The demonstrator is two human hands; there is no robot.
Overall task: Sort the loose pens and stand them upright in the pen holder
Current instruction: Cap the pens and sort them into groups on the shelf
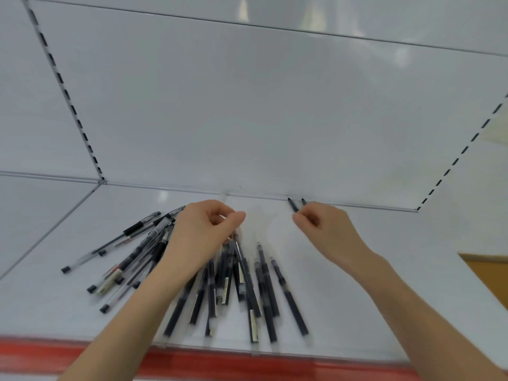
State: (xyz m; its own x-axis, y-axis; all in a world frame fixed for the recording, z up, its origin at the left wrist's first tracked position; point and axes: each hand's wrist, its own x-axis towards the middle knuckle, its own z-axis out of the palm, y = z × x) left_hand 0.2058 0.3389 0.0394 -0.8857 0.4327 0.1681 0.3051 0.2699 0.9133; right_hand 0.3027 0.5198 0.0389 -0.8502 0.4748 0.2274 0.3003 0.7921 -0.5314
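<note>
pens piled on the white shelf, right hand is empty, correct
The right hand is not empty: the head view shows it pinching two dark pens, their tips poking above its fingers. The pile of pens does lie on the white shelf.

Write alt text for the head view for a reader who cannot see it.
Two bare hands work over a white shelf: the right hand pinches two dark pens, the left hand hovers curled above a loose pile of black pens. A red strip edges the shelf front.
</note>
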